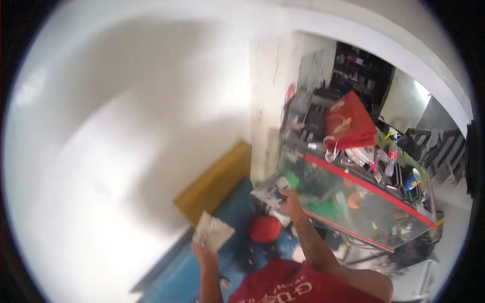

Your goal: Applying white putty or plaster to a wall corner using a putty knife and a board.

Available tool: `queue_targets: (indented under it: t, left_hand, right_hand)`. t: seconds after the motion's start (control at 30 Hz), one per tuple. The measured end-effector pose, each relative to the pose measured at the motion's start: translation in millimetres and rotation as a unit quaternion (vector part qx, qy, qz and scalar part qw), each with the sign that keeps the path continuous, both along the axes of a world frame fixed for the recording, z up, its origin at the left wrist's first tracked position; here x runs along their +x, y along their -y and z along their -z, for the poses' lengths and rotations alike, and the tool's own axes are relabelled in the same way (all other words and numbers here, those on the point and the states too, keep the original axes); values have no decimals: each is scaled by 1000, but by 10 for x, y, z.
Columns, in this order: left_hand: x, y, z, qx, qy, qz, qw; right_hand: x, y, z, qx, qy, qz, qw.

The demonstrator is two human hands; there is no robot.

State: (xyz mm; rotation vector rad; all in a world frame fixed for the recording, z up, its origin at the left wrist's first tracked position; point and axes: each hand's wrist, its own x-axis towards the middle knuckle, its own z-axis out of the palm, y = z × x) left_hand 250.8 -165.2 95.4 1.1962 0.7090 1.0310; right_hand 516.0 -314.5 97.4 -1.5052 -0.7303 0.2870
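Pale sheet [217, 232] is grasped by the left hand [205, 255], a patterned sheet [269, 193] by the right hand [290, 203], over the blue surface [234, 206]; a red bag [350, 121] is set behind the glass showcase's [371, 214] front edge; the patterned sheet is blurred.

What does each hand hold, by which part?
Left hand: pale flat thing, by its lower left edge. Right hand: grey flat thing, by its right end.

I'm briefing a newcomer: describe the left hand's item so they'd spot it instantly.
Find the blue surface beside the white wall. Seen against it, the left hand holds a flat, cream, angular piece, plainer than the dark-patterned item in the right hand.
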Motion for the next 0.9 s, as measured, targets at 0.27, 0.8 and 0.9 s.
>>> queue_targets:
  t: [0.27, 0.8, 0.9]
  left_hand:
    - [68, 141, 29, 134, -80, 19, 988]
    - [-354, 94, 553, 453, -373, -33, 809]
    - [-199, 156, 170, 552, -381, -42, 740]
  right_hand:
    - [758, -121, -1348, 248, 189, 33, 950]
    - [848, -400, -2458, 552, -85, -16, 829]
    - [788, -389, -3137, 602, -47, 1, 797]
